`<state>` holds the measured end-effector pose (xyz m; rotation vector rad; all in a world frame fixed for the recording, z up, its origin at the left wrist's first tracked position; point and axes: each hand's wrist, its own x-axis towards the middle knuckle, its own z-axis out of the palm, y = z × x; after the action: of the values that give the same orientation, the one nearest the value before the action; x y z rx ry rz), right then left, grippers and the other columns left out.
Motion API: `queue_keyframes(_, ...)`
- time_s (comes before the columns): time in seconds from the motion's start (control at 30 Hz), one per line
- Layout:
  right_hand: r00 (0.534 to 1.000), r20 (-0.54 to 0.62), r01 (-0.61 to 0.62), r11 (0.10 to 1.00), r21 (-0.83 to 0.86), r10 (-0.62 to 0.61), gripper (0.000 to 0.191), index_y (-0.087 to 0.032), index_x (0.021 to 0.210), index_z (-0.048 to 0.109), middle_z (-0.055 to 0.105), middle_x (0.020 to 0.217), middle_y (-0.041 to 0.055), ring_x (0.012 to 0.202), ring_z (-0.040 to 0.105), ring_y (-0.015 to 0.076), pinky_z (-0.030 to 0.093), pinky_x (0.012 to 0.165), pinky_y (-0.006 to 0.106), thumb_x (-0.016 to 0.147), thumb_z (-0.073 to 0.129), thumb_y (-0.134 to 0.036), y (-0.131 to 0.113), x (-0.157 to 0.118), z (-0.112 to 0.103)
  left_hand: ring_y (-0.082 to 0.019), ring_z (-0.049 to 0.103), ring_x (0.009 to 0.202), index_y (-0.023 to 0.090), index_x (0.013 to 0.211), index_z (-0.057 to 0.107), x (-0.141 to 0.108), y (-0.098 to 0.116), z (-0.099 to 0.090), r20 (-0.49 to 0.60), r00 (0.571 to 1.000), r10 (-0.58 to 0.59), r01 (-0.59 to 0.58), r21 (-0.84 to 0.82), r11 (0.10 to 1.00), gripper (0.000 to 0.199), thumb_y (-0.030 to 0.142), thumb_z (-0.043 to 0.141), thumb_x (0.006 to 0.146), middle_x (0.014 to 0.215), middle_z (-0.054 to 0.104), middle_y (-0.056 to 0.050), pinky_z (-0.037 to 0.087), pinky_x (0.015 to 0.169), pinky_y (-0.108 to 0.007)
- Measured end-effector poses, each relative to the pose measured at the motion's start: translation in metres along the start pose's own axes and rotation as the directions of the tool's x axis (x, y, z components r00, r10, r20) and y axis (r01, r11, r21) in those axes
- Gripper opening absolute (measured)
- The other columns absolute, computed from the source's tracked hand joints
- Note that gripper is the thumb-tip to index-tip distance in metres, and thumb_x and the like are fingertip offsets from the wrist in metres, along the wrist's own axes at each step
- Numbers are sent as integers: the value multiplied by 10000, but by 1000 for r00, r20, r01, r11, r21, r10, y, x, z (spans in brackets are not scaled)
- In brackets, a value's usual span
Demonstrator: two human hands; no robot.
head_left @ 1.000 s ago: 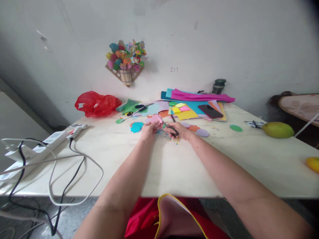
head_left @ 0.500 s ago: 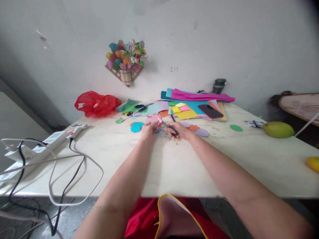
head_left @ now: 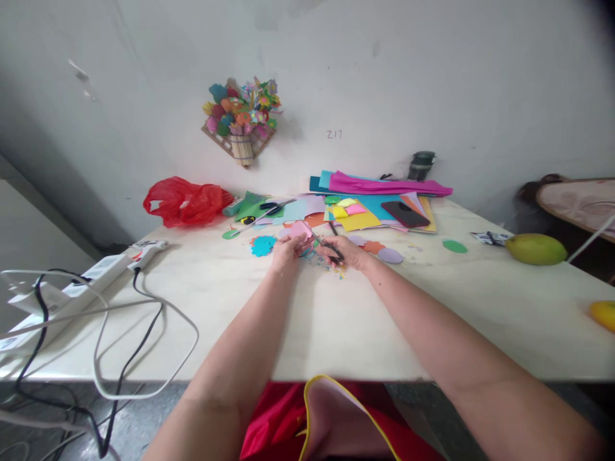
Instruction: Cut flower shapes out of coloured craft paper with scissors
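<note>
Between the fingers of my left hand (head_left: 289,248) is a pink piece of paper (head_left: 301,230) with a scalloped edge. My right hand (head_left: 346,251) grips dark-handled scissors (head_left: 333,248), whose blades point up and left at the pink paper. Whether the blades touch it I cannot make out. Left of my hands lies a blue scalloped paper shape (head_left: 262,245). To the right are an orange paper shape (head_left: 374,247) and a lilac paper circle (head_left: 391,256). Small paper scraps (head_left: 339,272) are scattered under and between my hands.
Coloured paper sheets (head_left: 360,221), a phone (head_left: 405,214) and a second pair of scissors (head_left: 270,206) lie at the back. A red plastic bag (head_left: 185,202) is back left. A power strip (head_left: 98,272) with loose cables is at left; a green mango (head_left: 537,249) sits at right.
The view has shifted very slightly. Both hands, the pink paper and the scissors stay in nearly the same place.
</note>
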<state>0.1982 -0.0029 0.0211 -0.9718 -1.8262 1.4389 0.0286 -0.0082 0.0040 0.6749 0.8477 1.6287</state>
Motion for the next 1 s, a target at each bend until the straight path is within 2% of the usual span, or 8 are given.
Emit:
queue_keyframes(0.27, 1000, -9, -7, 1000, 15, 7, 367, -181, 695, 533, 552, 485, -44, 342, 471, 72, 302, 320, 181, 732, 801, -430, -1, 0, 2, -188, 736, 667, 124, 742, 665, -1, 1, 1, -4, 1000, -18, 18, -38, 999, 197, 64, 809, 621, 703, 732, -63, 579, 677, -265)
queue_keyframes(0.67, 1000, -25, -5, 999, 36, 5, 355, -172, 703, 551, 550, 470, -50, 334, 468, 66, 313, 315, 166, 726, 800, -424, 2, 2, 1, -196, 735, 665, 110, 733, 672, -1, 3, 1, -29, 999, -24, 23, -9, 1000, 157, 41, 782, 643, 690, 724, -73, 585, 722, -304)
queue_keyframes(1.0, 988, -149, -37, 995, 89, 50, 276, -163, 722, 561, 571, 466, -41, 327, 470, 63, 298, 299, 149, 799, 769, -327, -8, -2, 4, -219, 754, 728, 134, 729, 670, -4, 7, 3, -34, 999, -24, 25, 48, 999, 141, 76, 770, 650, 704, 737, -71, 592, 690, -290)
